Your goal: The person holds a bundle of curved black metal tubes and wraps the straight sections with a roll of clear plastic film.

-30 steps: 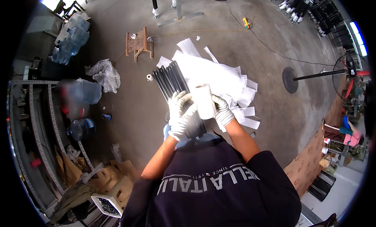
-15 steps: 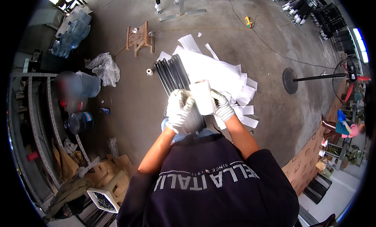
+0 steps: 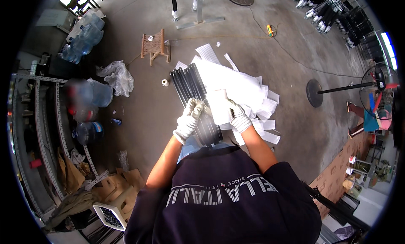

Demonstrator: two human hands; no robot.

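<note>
My right hand [image 3: 239,117], in a white knitted glove, grips the side of a white roll of plastic film [image 3: 218,105]. At the roll's left side my left hand [image 3: 188,120], gloved alike, is closed in a pinch. A thin, see-through bit of film seems to stretch from its fingertips to the roll; glare blurs it. Below both hands lies a bundle of long black tubes [image 3: 185,84], set side by side and partly hidden by the roll and my left hand. White foam sheets [image 3: 236,80] and ribbed strips spread out beside the bundle.
A small woven stool [image 3: 152,42] and a little white spool [image 3: 165,82] are on the floor ahead. Water bottles [image 3: 89,132] and metal shelving [image 3: 63,117] line the left. A stand fan's round base [image 3: 314,93] is at right, with a person [image 3: 371,117] beyond.
My left hand has drawn slightly back from the roll, its fingers now pinched together. The roll has tilted a little in my right hand. The person at right has shifted position.
</note>
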